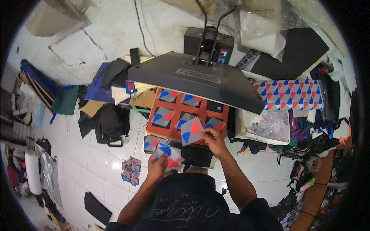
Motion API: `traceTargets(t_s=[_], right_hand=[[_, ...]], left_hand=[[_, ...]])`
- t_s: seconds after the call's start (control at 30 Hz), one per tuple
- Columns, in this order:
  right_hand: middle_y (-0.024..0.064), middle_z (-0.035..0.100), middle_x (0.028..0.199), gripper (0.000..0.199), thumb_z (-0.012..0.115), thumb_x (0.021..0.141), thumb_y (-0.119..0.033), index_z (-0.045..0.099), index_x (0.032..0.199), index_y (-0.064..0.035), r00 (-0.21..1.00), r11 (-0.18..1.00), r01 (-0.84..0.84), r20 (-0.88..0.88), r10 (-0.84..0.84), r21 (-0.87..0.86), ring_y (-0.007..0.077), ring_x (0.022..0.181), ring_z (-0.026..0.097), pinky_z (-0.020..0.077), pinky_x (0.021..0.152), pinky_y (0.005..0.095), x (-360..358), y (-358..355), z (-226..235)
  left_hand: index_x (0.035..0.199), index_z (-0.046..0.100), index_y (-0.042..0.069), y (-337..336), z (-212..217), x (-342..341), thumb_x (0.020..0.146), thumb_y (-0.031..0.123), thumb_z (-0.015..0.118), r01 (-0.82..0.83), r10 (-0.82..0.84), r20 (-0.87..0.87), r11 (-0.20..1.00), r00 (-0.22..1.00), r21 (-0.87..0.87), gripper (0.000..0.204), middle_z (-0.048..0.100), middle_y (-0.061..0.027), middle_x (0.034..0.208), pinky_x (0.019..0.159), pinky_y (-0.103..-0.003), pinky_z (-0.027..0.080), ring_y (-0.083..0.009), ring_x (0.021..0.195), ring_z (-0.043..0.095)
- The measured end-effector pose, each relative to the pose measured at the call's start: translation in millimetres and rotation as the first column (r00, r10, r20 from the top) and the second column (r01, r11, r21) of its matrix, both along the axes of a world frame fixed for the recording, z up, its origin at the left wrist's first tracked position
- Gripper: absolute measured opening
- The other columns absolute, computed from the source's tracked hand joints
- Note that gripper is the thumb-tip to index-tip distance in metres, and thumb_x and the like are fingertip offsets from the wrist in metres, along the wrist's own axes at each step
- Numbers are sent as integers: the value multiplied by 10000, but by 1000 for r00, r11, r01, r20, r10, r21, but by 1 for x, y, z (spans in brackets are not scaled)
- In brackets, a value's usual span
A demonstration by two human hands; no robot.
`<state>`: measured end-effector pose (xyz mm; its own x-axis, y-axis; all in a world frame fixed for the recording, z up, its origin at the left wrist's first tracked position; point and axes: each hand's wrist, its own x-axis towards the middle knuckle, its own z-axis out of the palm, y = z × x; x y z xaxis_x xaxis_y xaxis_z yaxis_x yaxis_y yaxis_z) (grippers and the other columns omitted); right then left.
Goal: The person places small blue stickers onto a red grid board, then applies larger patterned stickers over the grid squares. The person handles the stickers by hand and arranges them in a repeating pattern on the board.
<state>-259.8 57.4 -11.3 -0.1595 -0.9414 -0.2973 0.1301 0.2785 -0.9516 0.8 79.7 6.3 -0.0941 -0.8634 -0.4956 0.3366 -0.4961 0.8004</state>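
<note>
My right hand point(214, 141) pinches one grey transfer sheet point(192, 131) with blue and red shapes by its edge, over the near side of a heat press's reddish-brown pad point(155, 128). In my left hand point(157, 166) is a loose, fanned bunch of similar transfer sheets point(174, 162), held low at the pad's near left corner. On the pad lie several dark fabric squares, most with a printed sheet point(163, 116) on top. One dark square point(215, 106) at the back right shows mostly bare. The raised black upper plate point(192, 79) hangs over the pad's back edge.
The press's control box point(223, 56) with a lit display stands behind. To the right are a patterned printed roll point(287, 94) and a white box point(263, 136) holding clear plastic. A pile of printed pieces point(131, 171) and a black bag point(111, 123) lie on the tiled floor, left.
</note>
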Motion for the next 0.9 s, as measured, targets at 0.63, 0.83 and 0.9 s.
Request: traceTargets(t_s=[0.63, 0.83, 0.9], right_hand=[[212, 514, 1280, 438, 516, 909, -332, 536, 1249, -56, 134, 920, 48, -910, -393, -390, 346, 1190, 488, 380, 1008, 455, -135, -107, -130], [204, 453, 1371, 526, 477, 910, -443, 512, 1299, -93, 313, 981, 67, -930, -194, -183, 404, 1274, 403, 324, 1074, 457, -121, -104, -134], [203, 461, 1364, 539, 483, 901, -465, 517, 1296, -99, 327, 980, 79, -924, -196, -180, 405, 1261, 421, 342, 1063, 453, -115, -103, -119]], left_hand=[[1086, 588, 18, -11, -14, 13, 879, 64, 593, 137, -142, 185, 990, 972, 43, 212, 623, -64, 957, 761, -294, 492, -162, 842, 597], [1048, 605, 5, -13, -15, 32, 863, 80, 612, 122, -122, 168, 992, 978, 13, 200, 633, -62, 952, 782, -298, 482, -163, 860, 600], [1033, 608, 3, -11, -13, 36, 865, 80, 610, 114, -119, 199, 993, 973, 37, 185, 633, -55, 935, 777, -289, 477, -156, 851, 597]])
